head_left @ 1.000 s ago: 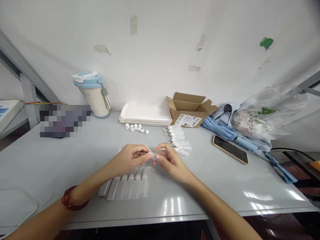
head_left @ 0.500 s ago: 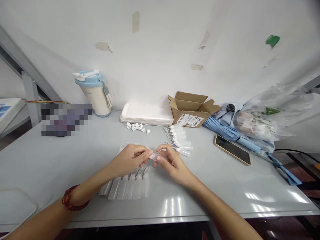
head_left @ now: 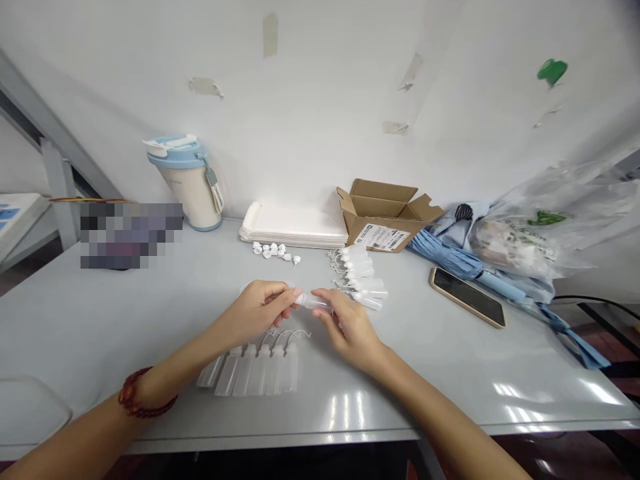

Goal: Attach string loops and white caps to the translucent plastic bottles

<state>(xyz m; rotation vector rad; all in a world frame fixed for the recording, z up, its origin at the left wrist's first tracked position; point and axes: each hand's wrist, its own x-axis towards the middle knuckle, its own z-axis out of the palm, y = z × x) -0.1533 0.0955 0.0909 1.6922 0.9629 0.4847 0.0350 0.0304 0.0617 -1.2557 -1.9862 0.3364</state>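
Between both hands lies a small translucent plastic bottle [head_left: 312, 302], held sideways over the middle of the table. My left hand [head_left: 259, 310] pinches its neck end; the fingers hide whether a cap sits there. My right hand [head_left: 351, 328] grips the bottle's other end with thumb and fingers. Just nearer to me is a row of similar bottles [head_left: 257, 372] with thin white tubes or cords at their tops. Beyond the hands are several loose white caps [head_left: 271, 252]. Bottles with white tops [head_left: 359, 268] form a second group to the right.
White flat trays or sheets in a stack [head_left: 295, 227] stand against the wall beside an open cardboard box [head_left: 383, 217]. A tumbler [head_left: 187, 190] is at the back left. On the right are a phone [head_left: 467, 298], a blue folded umbrella [head_left: 445, 255] and a plastic bag [head_left: 530, 233].
My right hand has shifted slightly right along the bottle, so more of the bottle shows between the hands. My left hand stays at the neck end. The view has shifted slightly.
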